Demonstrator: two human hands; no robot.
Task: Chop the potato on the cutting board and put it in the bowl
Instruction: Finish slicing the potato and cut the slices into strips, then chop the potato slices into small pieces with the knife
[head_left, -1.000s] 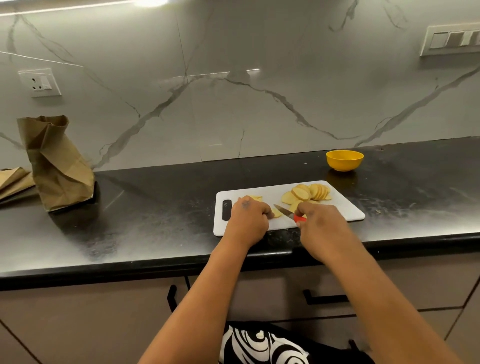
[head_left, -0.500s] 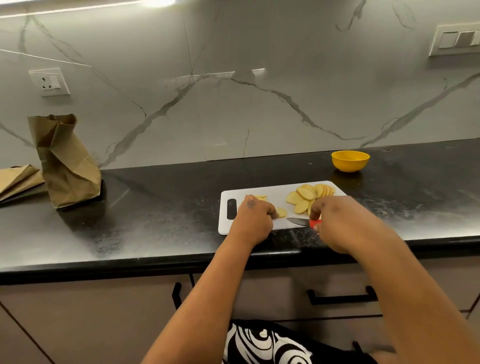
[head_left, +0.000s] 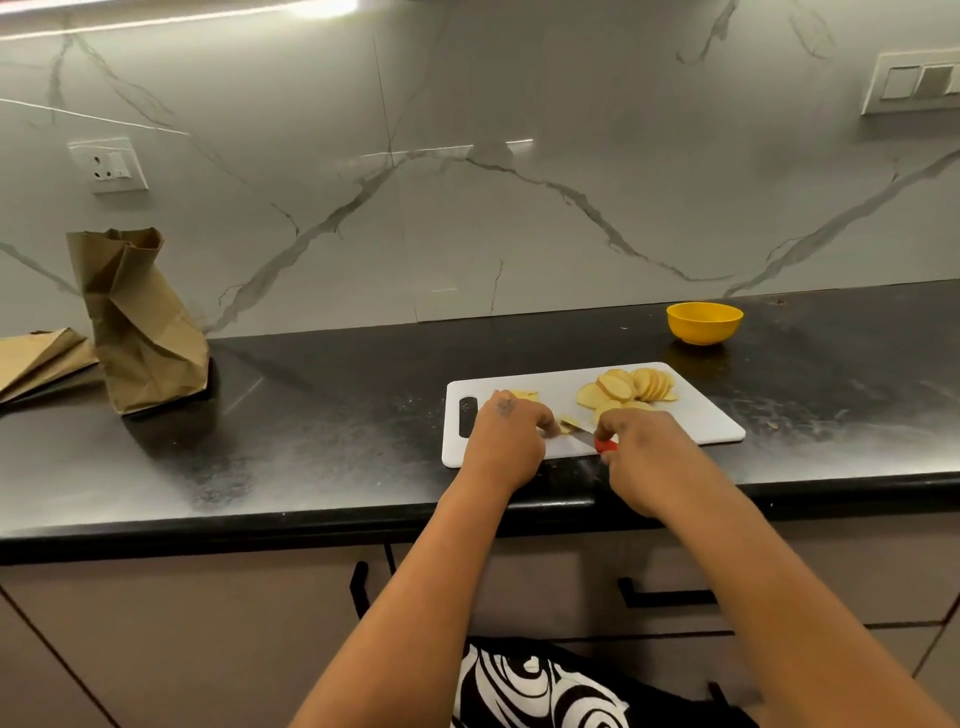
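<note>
- While the left hand (head_left: 511, 434) pins a small pale potato piece (head_left: 567, 421) on the white plastic cutting board (head_left: 711, 423), the right hand (head_left: 647, 457) grips the red-handled knife (head_left: 589, 435).
- Piece lies at the blade's ten o'clock, nearer the left hand; the round yellow bowl (head_left: 704, 323) waits at one o'clock.

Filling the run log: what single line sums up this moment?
phase: slicing | left hand: holds potato piece | right hand: grips knife | potato slices: on cutting board | yellow bowl: no potato visible inside
</note>
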